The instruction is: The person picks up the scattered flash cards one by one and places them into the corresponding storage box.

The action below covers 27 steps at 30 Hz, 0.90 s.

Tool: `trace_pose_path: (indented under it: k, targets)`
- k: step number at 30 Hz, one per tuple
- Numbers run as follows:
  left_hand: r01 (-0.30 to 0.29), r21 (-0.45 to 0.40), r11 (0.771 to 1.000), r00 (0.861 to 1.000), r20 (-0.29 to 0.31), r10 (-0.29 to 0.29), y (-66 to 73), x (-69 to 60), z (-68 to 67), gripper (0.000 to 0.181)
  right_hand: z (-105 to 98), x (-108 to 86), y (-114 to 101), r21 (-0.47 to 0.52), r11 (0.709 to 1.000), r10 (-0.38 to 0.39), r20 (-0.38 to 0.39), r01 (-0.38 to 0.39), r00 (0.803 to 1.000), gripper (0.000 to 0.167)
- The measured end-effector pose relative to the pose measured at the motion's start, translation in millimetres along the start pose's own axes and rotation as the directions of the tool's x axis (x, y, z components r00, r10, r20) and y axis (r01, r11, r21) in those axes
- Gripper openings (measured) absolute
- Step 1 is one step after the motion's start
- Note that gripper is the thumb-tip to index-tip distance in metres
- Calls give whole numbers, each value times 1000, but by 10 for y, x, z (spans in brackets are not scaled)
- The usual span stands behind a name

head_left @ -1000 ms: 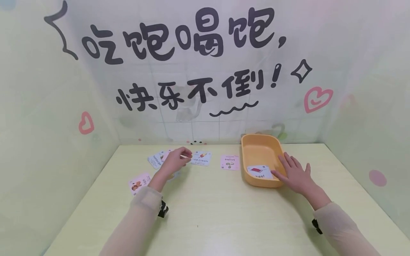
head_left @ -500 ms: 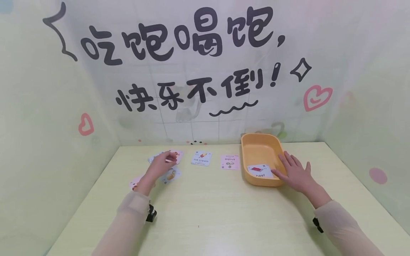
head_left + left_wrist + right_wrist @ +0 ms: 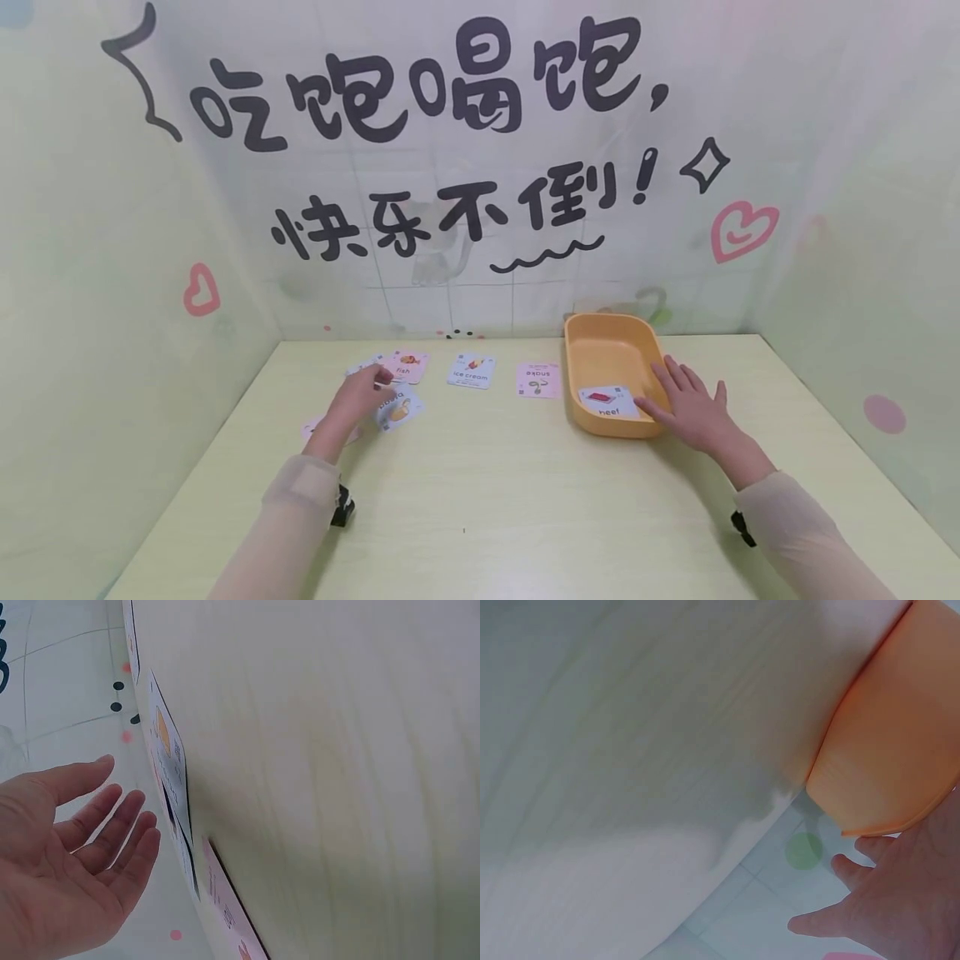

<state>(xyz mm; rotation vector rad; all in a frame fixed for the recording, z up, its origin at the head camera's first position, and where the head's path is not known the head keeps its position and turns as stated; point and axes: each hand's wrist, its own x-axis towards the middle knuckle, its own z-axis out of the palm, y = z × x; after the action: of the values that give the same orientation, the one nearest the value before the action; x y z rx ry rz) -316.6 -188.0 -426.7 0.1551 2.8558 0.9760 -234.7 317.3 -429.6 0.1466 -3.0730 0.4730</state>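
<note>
My left hand (image 3: 354,406) hovers over the cards at the table's left, its fingers loosely bent with nothing held; the left wrist view shows the palm and relaxed fingers of that hand (image 3: 86,855) beside the cards. Near it lie a pasta card (image 3: 400,408), a fish card (image 3: 407,367) and a partly covered blue card (image 3: 362,365). A pink card (image 3: 313,427) is mostly hidden behind the wrist. My right hand (image 3: 697,410) rests with spread fingers on the right rim of the orange tray (image 3: 611,354), which holds a beef card (image 3: 607,402).
An ice cream card (image 3: 471,371) and an upside-down snake card (image 3: 537,380) lie between the left group and the tray. Behind the table (image 3: 480,500) stands a wall covering with large dark lettering.
My left hand has moved left from beside the ice cream card, uncovering the fish and pasta cards. My right hand has stayed on the tray.
</note>
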Motion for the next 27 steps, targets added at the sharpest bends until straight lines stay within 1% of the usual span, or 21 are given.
trace_pose_path:
  k: [4, 8, 14, 19, 23, 27]
  targets:
    - [68, 38, 997, 997, 43, -70, -10, -8, 12, 50, 0, -3, -7, -2, 1000, 0, -8, 0, 1000, 89]
    - [100, 64, 993, 992, 68, -104, -34, -5, 40, 61, 1, 0, -10, -4, 1000, -1, -9, 1, 1000, 89]
    - [87, 121, 989, 994, 47, -94, -41, -20, 72, 63, 1, 1, -12, 1, 1000, 3, -1, -3, 1000, 90]
    - [56, 173, 983, 997, 36, -63, -28, -28, 83, 61, 5, -2, -8, 1, 1000, 5, -1, -5, 1000, 89]
    - [49, 181, 982, 998, 34, -56, -27, -29, 96, 60, 4, -4, -10, 0, 1000, 5, -4, -5, 1000, 89]
    - [60, 166, 984, 997, 34, -67, -28, -31, 105, 60, 1, -1, -13, 0, 1000, 5, -1, -5, 1000, 89]
